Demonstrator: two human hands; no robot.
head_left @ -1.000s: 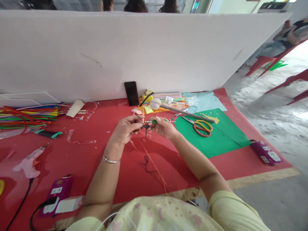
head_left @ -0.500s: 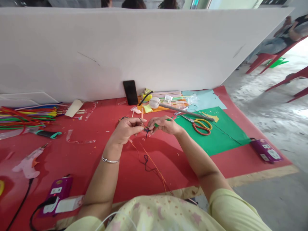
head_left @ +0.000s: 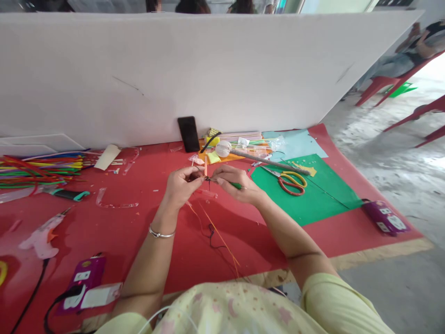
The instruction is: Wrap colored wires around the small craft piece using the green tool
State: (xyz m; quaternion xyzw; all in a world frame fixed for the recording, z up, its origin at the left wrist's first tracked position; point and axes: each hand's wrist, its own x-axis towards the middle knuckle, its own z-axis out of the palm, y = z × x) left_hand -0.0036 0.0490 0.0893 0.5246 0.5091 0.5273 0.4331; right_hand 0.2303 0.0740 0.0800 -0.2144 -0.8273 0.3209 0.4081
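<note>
Left hand point(head_left: 181, 185) pinches the small thread bundle point(head_left: 207, 179) above the red table point(head_left: 114, 227); right hand point(head_left: 236, 184) grips a green stick point(head_left: 236, 185). Orange and dark threads point(head_left: 215, 234) trail loose, so wrapping looks unfinished.

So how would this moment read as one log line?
left hand: pinches thread knot | right hand: holds green stick | scissors: on green paper
</note>
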